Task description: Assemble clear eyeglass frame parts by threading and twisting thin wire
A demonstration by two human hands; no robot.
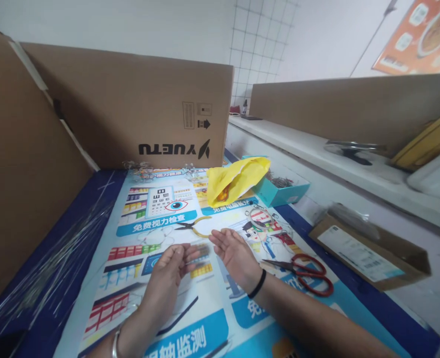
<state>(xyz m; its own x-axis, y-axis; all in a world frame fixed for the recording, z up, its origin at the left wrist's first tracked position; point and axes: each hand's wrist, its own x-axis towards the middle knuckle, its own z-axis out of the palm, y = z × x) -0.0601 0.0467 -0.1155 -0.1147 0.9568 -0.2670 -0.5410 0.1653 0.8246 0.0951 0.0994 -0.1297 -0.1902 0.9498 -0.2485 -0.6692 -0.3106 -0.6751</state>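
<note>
My left hand is over the printed sheet, thumb and forefinger pinched together. A blurred, thin brownish shape shows beside its fingertips; whether it is held or printed beneath, I cannot make out. Across a small gap, my right hand is held palm inward with its fingers stretched out. Just beyond both hands lie pliers with yellow handles, their dark jaws pointing left. Scissors with red handles rest to the right of my right wrist. A thin wire ring with small pieces lies farther back on the right.
A yellow bag leans by a teal box of thin metal pieces. Clear strands cover the blue surface at left. Cardboard walls the back and left. An opened carton stands at right, below a white ledge.
</note>
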